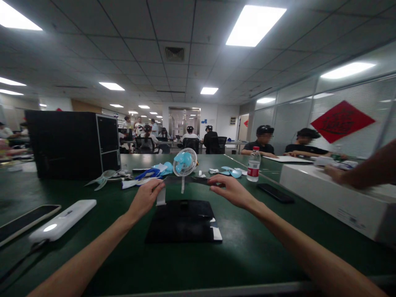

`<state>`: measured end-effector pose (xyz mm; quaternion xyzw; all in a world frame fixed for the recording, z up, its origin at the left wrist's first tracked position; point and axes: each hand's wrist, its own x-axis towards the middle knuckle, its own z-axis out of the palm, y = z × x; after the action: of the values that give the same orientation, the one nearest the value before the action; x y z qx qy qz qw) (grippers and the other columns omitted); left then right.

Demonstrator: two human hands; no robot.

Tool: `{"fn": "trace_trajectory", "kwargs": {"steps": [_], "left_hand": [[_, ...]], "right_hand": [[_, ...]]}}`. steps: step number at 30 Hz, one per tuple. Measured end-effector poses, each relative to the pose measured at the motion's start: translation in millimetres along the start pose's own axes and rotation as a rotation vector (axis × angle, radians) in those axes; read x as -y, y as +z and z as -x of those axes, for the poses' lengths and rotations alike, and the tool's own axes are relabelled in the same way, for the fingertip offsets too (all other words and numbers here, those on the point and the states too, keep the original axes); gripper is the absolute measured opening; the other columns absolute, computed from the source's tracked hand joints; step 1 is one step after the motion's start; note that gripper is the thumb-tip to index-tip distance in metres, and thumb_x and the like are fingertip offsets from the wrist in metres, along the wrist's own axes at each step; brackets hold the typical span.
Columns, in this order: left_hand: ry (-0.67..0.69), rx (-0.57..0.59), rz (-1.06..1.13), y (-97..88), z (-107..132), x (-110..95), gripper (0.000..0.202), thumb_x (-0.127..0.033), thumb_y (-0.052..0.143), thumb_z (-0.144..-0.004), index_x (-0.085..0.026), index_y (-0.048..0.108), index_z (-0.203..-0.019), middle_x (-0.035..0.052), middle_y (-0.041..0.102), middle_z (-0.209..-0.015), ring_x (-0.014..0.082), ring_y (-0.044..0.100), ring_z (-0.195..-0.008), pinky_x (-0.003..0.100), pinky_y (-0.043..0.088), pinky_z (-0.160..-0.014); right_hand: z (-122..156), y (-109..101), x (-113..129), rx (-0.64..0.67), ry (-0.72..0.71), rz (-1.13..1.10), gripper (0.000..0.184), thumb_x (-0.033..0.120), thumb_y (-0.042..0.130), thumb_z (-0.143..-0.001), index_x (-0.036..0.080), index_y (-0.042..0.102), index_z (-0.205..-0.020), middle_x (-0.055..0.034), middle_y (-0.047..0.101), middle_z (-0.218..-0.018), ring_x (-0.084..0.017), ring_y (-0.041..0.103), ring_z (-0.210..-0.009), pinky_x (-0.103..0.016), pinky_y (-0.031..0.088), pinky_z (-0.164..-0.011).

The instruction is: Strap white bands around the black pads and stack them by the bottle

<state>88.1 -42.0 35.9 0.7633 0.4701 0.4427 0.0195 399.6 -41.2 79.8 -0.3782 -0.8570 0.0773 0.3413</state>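
My left hand [145,197] and my right hand [230,190] reach forward over a green table [247,247]. Between them they hold a thin dark flat panel [188,180] by its two ends, edge-on and level, above a black square base [184,221] lying on the table. Both hands are closed in a pinch on the panel's ends. A pale strip [161,197] hangs below the left end. Just behind the panel stands a small light-blue desk fan [185,162].
A white power bank [63,219] and a phone [24,221] lie at the left. A black box [72,144] stands at the back left. A water bottle [254,164], another phone [276,192] and a white carton [337,196] are on the right, with another person's arm [365,171] over it.
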Motion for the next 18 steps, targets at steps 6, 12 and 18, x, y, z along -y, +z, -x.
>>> {"fn": "trace_trajectory", "kwargs": {"steps": [6,12,18], "left_hand": [[-0.124,0.018,0.145,-12.4,0.4,-17.5,0.033,-0.044,0.045,-0.084,-0.018,0.063,-0.093,0.0037,0.065,-0.087,0.0192,0.057,-0.08,0.031,0.043,-0.072],[-0.33,0.535,0.45,-25.9,3.3,-10.9,0.034,-0.048,0.057,-0.074,-0.014,0.06,-0.075,-0.0038,0.05,-0.061,0.0088,0.041,-0.053,0.021,0.03,-0.048],[-0.388,1.03,0.437,-18.5,11.4,2.9,0.031,-0.045,0.063,-0.071,-0.014,0.057,-0.065,-0.0033,0.053,-0.054,0.0069,0.041,-0.045,0.02,0.025,-0.044]], "right_hand": [[1.7,7.6,-1.0,-0.046,0.076,-0.155,0.017,0.022,0.058,-0.078,0.017,0.066,-0.092,-0.0055,0.066,-0.092,-0.018,0.06,-0.084,-0.031,0.047,-0.073],[12.4,16.7,-8.5,0.296,0.329,-0.476,0.021,0.022,0.064,-0.072,0.011,0.062,-0.09,0.0005,0.059,-0.069,-0.01,0.052,-0.06,-0.022,0.041,-0.054],[24.3,30.5,-17.2,0.595,0.424,-0.4,0.015,0.021,0.064,-0.074,0.011,0.066,-0.085,-0.0009,0.062,-0.075,-0.01,0.055,-0.066,-0.022,0.043,-0.06]]}}
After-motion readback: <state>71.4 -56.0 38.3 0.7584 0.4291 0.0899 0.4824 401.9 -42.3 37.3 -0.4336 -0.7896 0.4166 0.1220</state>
